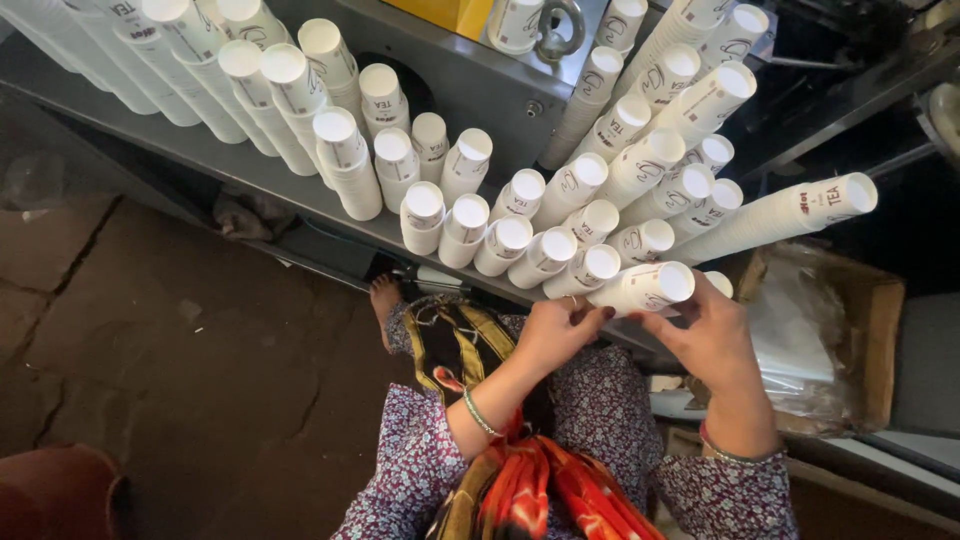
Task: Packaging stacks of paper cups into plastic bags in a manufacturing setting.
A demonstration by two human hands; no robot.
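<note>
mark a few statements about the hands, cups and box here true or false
1. Both hands grip one stack of white paper cups. True: the left hand and right hand close around it.
2. The cups on the metal shelf are blue. False: they are white.
3. A cardboard box with clear plastic inside sits to the right. True.
4. The person wears gloves. False: both hands are bare, with a bangle on the left wrist.
5. The floor is carpeted. False: it is cracked stone or concrete.
</note>
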